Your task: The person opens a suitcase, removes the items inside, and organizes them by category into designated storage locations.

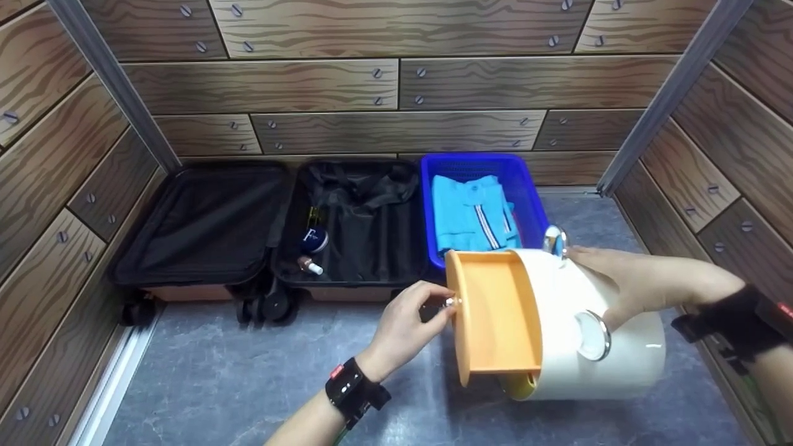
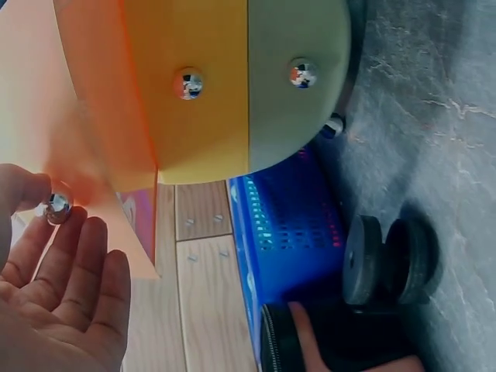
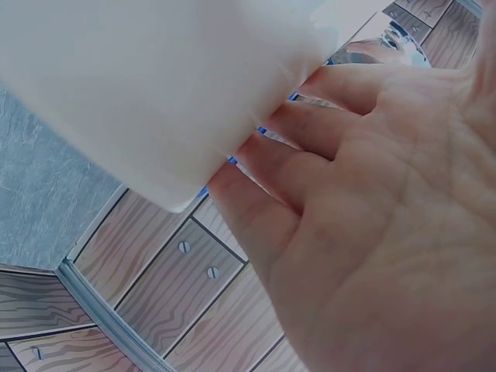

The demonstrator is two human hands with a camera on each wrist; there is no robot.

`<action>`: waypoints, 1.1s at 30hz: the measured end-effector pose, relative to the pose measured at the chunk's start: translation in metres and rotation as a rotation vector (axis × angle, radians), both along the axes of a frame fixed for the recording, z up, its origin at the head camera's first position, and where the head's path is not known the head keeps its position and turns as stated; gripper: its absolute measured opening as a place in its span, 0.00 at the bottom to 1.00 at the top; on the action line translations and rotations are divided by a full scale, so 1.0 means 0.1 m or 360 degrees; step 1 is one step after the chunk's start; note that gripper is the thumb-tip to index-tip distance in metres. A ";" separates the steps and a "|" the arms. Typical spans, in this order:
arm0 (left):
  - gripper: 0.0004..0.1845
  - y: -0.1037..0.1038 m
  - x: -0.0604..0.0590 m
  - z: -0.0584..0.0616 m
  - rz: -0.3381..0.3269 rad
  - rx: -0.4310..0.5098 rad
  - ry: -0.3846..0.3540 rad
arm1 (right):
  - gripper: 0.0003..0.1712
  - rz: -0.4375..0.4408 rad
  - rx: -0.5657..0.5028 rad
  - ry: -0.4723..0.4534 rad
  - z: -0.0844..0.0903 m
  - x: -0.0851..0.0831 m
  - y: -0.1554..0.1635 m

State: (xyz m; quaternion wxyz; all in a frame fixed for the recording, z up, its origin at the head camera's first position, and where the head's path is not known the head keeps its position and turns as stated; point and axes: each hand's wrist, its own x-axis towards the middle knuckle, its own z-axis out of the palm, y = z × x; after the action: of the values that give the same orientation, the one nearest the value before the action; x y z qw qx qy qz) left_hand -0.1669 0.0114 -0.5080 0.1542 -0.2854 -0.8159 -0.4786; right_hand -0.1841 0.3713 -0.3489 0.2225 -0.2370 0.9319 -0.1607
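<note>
A white drawer box (image 1: 619, 365) with a rounded body stands over the floor at right in the head view. Its orange drawer (image 1: 502, 316) is pulled out toward the left, its bare inside showing. My left hand (image 1: 409, 325) pinches the drawer's small silver knob (image 2: 56, 208) between thumb and fingers. Beside that drawer, the left wrist view shows a yellow drawer front (image 2: 205, 124) and a pale green one (image 2: 298, 116), each with its own knob. My right hand (image 1: 644, 282) rests spread on the white body, its fairly straight fingertips touching the surface.
An open suitcase (image 1: 412, 272) lies on the floor, its black lid half (image 1: 198, 223) at left. Inside are a dark blue round item (image 1: 315, 239) and a small white-capped bottle (image 1: 310, 266). A blue basket (image 1: 533, 204) holds a folded light-blue shirt (image 1: 464, 214). Wood-patterned walls (image 1: 396, 31) surround everything.
</note>
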 end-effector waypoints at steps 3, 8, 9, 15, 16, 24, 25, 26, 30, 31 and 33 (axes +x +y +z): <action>0.11 0.00 0.00 -0.01 -0.0002 -0.0005 -0.0035 | 0.78 -0.0004 -0.0016 -0.0014 0.01 0.01 0.00; 0.12 -0.01 0.01 -0.05 0.0000 -0.0010 -0.0048 | 0.77 0.0006 -0.0027 -0.0012 0.00 0.01 0.00; 0.12 -0.01 0.00 -0.06 -0.0001 -0.0010 -0.0041 | 0.77 0.0008 -0.0025 -0.0008 0.00 0.01 0.01; 0.13 -0.03 0.00 -0.09 -0.0013 -0.0014 -0.0059 | 0.77 0.0001 -0.0027 -0.0016 -0.01 0.00 0.00; 0.14 -0.04 0.00 -0.10 -0.0014 -0.0016 -0.0080 | 0.77 0.0003 -0.0029 -0.0020 -0.02 0.00 0.00; 0.24 -0.16 -0.04 -0.09 -0.0024 -0.0030 -0.0228 | 0.78 0.0009 -0.0064 -0.0020 -0.03 0.00 0.01; 0.24 -0.20 -0.06 -0.08 -0.0013 -0.0046 -0.0231 | 0.77 0.0014 -0.0055 -0.0007 -0.03 0.00 0.01; 0.24 -0.25 -0.10 -0.07 0.0001 -0.0069 -0.0228 | 0.77 0.0014 -0.0057 -0.0007 -0.03 -0.01 0.01; 0.22 -0.51 -0.32 -0.01 0.0109 -0.0261 -0.0172 | 0.78 0.0004 -0.0064 -0.0017 -0.03 -0.01 0.00; 0.20 -0.58 -0.39 0.01 0.0141 -0.0325 -0.0153 | 0.78 0.0005 -0.0064 -0.0015 -0.03 -0.01 0.00; 0.18 -0.75 -0.53 0.05 0.0211 -0.0463 -0.0116 | 0.78 0.0007 -0.0059 -0.0012 -0.02 0.00 0.00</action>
State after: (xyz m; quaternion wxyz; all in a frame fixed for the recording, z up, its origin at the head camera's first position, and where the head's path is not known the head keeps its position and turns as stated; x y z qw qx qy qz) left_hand -0.2199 -0.0636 -0.5030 0.1128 -0.2327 -0.8986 -0.3544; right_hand -0.1843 0.3717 -0.3513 0.2219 -0.2424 0.9274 -0.1785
